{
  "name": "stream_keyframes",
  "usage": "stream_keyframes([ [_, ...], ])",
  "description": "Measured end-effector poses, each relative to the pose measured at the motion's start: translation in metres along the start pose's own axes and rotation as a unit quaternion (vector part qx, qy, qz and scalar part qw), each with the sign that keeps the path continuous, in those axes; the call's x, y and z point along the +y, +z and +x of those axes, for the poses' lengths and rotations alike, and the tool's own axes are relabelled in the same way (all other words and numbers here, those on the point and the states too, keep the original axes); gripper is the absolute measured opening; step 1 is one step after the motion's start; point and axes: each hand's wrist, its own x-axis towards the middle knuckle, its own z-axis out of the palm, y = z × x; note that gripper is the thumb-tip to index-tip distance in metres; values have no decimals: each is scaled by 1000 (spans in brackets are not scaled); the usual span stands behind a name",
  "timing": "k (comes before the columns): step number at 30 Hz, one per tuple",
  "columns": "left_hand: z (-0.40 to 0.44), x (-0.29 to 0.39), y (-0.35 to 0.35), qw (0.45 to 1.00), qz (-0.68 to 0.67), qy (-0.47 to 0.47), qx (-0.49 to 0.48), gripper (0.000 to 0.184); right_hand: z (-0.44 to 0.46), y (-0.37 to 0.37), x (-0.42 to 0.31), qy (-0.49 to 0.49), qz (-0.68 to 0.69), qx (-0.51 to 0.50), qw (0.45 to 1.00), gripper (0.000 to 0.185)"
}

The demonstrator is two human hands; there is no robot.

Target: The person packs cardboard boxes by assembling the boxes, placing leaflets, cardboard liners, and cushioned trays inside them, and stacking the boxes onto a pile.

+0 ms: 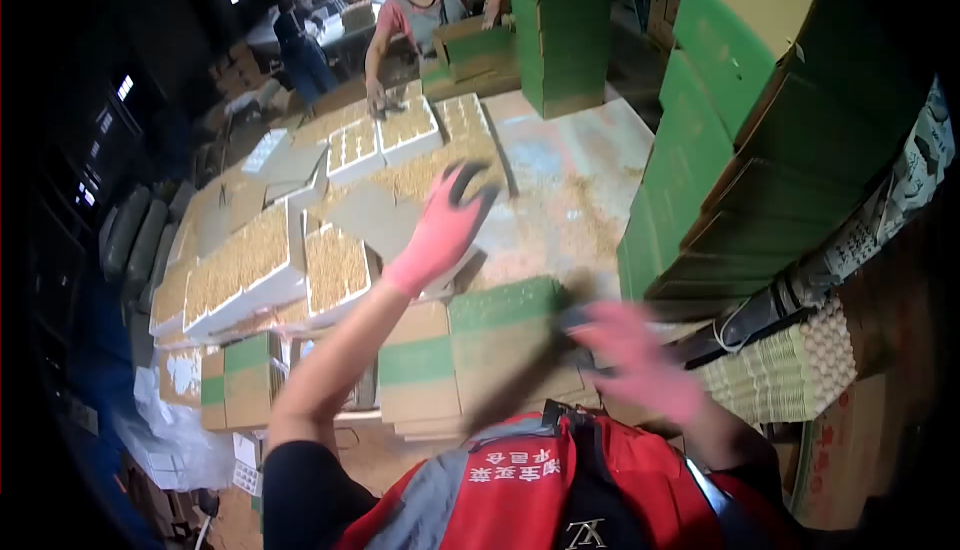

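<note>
My left hand (442,225), in a pink glove with dark fingertips, is raised over the table beside a grey sheet (372,215). Its fingers are curved and apart, with nothing between them. My right hand (640,360), gloved alike, is smeared by motion at the right end of the flat green and brown cartons (505,330); whether it holds anything is unclear. A blurred dark strip lies to its left, too smeared to identify. White trays with straw-coloured filling (240,275) stand left of my left hand, and a smaller one (336,268) is nearer.
Tall stacks of green cartons (690,160) stand at the right, with another stack (562,40) at the back. Egg trays (775,375) lie at the lower right. Across the table (545,160), a co-worker (430,10) reaches to the trays; another person (300,45) stands farther back.
</note>
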Motion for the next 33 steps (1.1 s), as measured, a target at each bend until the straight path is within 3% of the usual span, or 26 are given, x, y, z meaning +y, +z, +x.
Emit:
stream_keyframes([
  [2,-84,-72,-14,995,96,-5,-30,34,-29,139,17,-18,-66,-174,982,72],
  [3,-125,-100,-20,992,117,-26,-42,33,-44,174,17,-17,-123,-255,959,76],
  [4,-161,-105,-23,984,44,-174,5,33,-49,195,15,-16,-181,-330,926,80],
  [8,-271,-137,-47,970,28,-240,-34,33,-67,209,5,-57,-169,-336,925,76],
  [10,-289,-117,-54,976,64,-199,-54,32,-80,212,3,-101,-191,-330,919,73],
  [11,-289,-100,-55,981,76,-168,-58,35,-72,203,-6,-116,-175,-298,931,60],
  [14,-262,-31,-69,978,177,-3,-111,51,-36,169,-30,-151,-116,-251,949,47],
  [15,-257,-24,-66,960,243,28,-138,55,-9,141,-43,-143,-111,-242,953,36],
  [16,-253,-20,-61,935,309,60,-162,59,13,115,-53,-70,-112,-250,959,34],
  [18,-227,-29,-44,935,316,139,-83,65,44,73,-58,27,-82,-317,945,37],
  [19,-217,-29,-38,936,311,111,-123,62,48,75,-37,54,-73,-346,934,47],
  [20,-182,-39,-32,908,383,149,-78,59,70,67,-28,29,-87,-312,946,50],
  [22,-178,-47,-28,900,399,162,-68,55,89,64,-10,15,-90,-251,964,56],
  [23,-187,-45,-28,915,364,156,-82,52,91,67,20,93,19,-318,943,69],
  [24,-196,-41,-31,888,407,207,-54,46,102,69,39,94,2,-309,946,71],
  [26,-206,-38,-21,917,357,172,-48,44,112,75,61,111,-25,-288,951,74],
  [28,-188,15,-32,872,364,64,-320,36,151,73,22,-29,-184,-196,963,81],
  [29,-187,47,-33,818,400,130,-392,38,170,77,8,-116,-226,-149,956,81],
  [30,-230,-33,5,917,155,299,-215,44,178,80,6,-199,-262,-105,938,80],
  [31,-241,-21,-16,884,224,373,-172,48,180,90,29,-168,-275,-120,939,79],
  [33,-249,-22,-65,892,228,281,-270,33,181,120,89,-104,-306,-136,937,76],
])
